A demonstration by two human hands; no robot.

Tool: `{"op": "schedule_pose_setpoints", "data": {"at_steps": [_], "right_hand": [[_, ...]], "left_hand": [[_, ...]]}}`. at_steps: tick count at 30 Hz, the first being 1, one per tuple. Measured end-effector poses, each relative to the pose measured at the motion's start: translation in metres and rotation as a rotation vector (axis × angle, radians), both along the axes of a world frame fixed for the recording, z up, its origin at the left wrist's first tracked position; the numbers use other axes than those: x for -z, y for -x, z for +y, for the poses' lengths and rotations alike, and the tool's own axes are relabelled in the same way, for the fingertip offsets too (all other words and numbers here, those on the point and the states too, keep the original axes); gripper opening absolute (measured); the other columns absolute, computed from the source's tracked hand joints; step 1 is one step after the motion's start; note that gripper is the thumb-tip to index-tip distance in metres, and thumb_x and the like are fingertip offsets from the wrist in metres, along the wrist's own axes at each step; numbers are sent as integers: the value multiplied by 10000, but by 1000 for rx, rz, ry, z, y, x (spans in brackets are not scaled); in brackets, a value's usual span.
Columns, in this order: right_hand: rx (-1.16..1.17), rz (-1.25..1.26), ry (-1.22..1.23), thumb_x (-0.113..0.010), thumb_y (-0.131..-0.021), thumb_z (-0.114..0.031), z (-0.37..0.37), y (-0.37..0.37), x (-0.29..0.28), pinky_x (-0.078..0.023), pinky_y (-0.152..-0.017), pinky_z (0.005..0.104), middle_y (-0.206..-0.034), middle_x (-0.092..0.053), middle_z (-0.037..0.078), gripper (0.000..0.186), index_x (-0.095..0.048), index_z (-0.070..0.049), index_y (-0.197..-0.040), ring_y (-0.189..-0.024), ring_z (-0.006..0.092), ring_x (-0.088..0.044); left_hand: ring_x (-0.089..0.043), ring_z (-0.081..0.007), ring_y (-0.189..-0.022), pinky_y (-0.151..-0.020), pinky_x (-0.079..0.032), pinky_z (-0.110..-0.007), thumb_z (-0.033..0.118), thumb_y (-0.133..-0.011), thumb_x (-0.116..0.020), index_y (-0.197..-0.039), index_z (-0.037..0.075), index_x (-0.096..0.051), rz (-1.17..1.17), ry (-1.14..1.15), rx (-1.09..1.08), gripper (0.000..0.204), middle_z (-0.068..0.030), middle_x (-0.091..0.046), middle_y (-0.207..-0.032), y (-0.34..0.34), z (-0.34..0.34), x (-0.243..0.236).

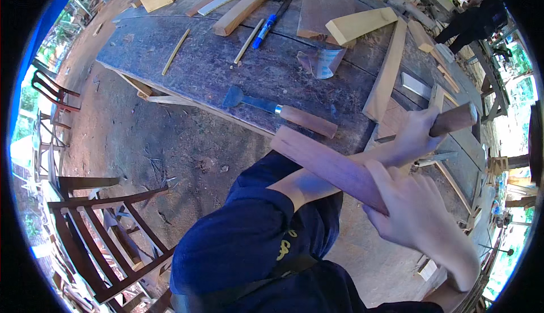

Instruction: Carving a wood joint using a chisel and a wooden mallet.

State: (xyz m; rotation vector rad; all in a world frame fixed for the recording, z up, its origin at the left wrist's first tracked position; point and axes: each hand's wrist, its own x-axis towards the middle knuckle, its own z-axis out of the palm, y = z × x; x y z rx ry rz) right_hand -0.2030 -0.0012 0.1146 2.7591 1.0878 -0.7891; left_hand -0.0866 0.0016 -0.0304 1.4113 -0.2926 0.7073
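Note:
My left hand (412, 134) reaches across to the right side of the bench, closed round a brown wooden tool handle (456, 119). Whatever the handle carries is mostly hidden behind the hand. My right hand (411, 202) grips one end of a flat reddish-brown wooden bar (331, 168), which slants up to the left over my left forearm. Near the bench's front edge lies a wide-bladed chisel (306, 121) with a wooden handle and a dark metal blade. A curled piece of sandpaper (327, 63) rests beyond it.
On the dark workbench (192, 75) lie a blue pen (266, 29), thin sticks, a pale wood block (362, 25) and a long curved wooden piece (385, 75). Wooden chair frames (107, 245) stand at the lower left. Another person (476, 18) is at the far right.

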Motion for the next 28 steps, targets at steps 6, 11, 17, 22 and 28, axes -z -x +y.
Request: {"op": "schedule_pose_setpoints", "data": {"at_steps": [6, 11, 17, 22, 28], "right_hand": [[-240, -24, -1, -657, -844, -272, 55, -33, 38, -534, -703, 481, -839, -664, 232, 691, -389, -43, -1437, -780, 405, -673], [-247, -10, 19, -653, -846, -269, 60, -39, 48, -555, -678, 481, -802, -680, 214, 706, -379, -121, -1479, -743, 383, -689], [-172, -56, -122, -649, -858, -297, 77, -59, 79, -522, -738, 506, -793, -656, 269, 734, -331, -196, -1511, -773, 422, -658], [-97, -168, -242, -643, -865, -304, 98, -91, 104, -530, -767, 505, -828, -671, 252, 722, -333, -221, -1511, -798, 431, -662], [22, -78, -386, -692, -835, -323, 88, -91, 90, -528, -843, 476, -1010, -680, 264, 807, -293, -217, -1529, -886, 459, -663]], "left_hand": [[-633, -370, -641, -551, -479, -418, 115, -714, -779, -842, 45, -560, -95, 3, -82, 263, -169, -597, -690, 1, 11, 17], [-618, -407, -626, -542, -477, -481, 117, -695, -764, -832, 50, -501, -124, 56, -74, 304, -172, -594, -681, 9, 14, 8], [-629, -372, -643, -546, -475, -427, 112, -691, -777, -862, 47, -559, -116, 50, -111, 284, -165, -592, -704, 1, 12, 15], [-629, -384, -652, -561, -482, -434, 120, -691, -770, -857, 34, -558, -92, 18, -84, 283, -166, -597, -705, -1, 12, 15], [-675, -332, -694, -615, -506, -435, 186, -738, -756, -878, 23, -556, 145, 44, 23, 293, -194, -635, -759, -1, 23, 6]]}}
